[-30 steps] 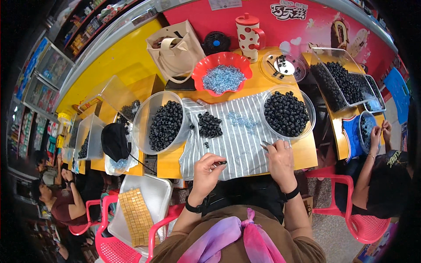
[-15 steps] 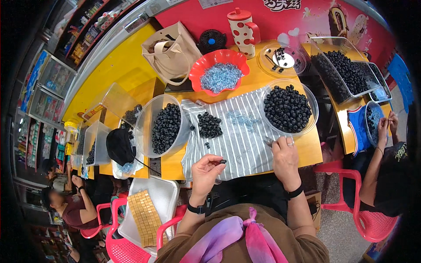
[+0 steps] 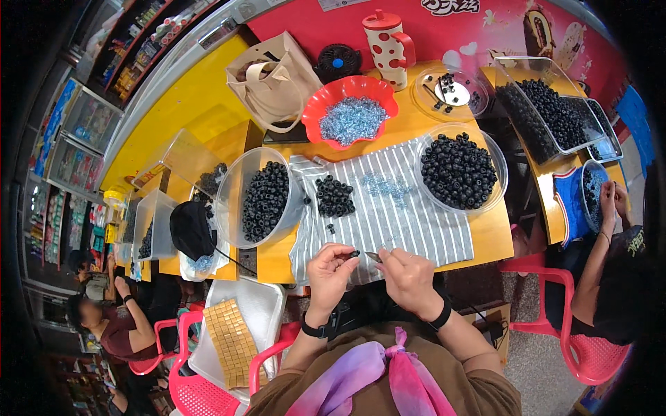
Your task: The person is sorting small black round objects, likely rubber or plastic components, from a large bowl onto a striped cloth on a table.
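Note:
My left hand [image 3: 328, 272] pinches a black bead [image 3: 354, 254] between thumb and fingertips, above the front of a grey-and-white striped cloth [image 3: 437, 239]. Close on its right, my right hand [image 3: 408, 277] is closed on a small pointed metal tool [image 3: 374, 256], its tip turned toward the bead; its exact kind is too small to tell. On the cloth lie a pile of black beads [image 3: 334, 197] and a scatter of clear bluish pieces [image 3: 385, 188]. A round tub of black beads [image 3: 458, 171] stands at the cloth's right, and a tilted clear tub [image 3: 232, 182] of them at its left.
Behind the cloth are a red scalloped bowl [image 3: 313, 114] of clear bluish pieces, a beige bag [image 3: 267, 90], a small black fan [image 3: 338, 64] and a spotted tumbler [image 3: 386, 52]. A black cap-like item [image 3: 193, 229] lies at left. Another person's hands [image 3: 610, 197] work at right.
My right hand has moved left from beside the right-hand tub, bringing the metal tool close to the bead. My left hand still pinches the bead, nearly in place.

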{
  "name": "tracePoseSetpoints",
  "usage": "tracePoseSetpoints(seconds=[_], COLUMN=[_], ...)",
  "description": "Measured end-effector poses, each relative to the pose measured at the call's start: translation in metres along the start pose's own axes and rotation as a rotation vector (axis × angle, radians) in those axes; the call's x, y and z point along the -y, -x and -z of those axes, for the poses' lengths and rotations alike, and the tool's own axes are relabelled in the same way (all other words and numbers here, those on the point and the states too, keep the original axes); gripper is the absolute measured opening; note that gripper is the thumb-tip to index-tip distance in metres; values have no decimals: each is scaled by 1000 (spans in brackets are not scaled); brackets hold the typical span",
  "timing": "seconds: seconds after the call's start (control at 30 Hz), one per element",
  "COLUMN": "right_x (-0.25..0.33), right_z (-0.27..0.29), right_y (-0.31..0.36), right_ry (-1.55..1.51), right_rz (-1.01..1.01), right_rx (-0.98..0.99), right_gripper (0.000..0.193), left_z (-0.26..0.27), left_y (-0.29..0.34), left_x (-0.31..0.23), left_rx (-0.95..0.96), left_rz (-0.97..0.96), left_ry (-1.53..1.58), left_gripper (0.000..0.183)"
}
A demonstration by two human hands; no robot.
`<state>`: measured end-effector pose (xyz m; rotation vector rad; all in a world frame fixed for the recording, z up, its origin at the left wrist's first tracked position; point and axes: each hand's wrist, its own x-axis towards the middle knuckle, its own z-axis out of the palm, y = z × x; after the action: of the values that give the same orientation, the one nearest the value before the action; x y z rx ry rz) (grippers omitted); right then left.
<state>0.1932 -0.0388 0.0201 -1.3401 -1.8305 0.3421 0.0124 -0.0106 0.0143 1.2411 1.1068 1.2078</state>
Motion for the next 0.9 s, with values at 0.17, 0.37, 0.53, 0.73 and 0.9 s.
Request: tracePoseSetpoints(seconds=[0.17,0.37,0.53,0.73,0.9], right_x=[-4,-1,2,8,9], right_z=[-7,-10,-17,-24,-11], right_y=[0,-5,-6,1,2], right_ry=[129,206,296,342,327], right_rz=[206,245,263,162,110], right_rx=[-9,5,59,117,87], right_gripper=[24,25,14,16,12], left_z=[-1,-1,-4,-20,-3], left_y=[0,-3,-1,11,16], left_x=[4,4,5,-3,-41], left_rx=[14,28,25,-29,-24], left_rz=[-79,-100,-207,-390,-115], left_ry=[-151,-181,-435,-702,-107], left_gripper=[17,17,19,20,20])
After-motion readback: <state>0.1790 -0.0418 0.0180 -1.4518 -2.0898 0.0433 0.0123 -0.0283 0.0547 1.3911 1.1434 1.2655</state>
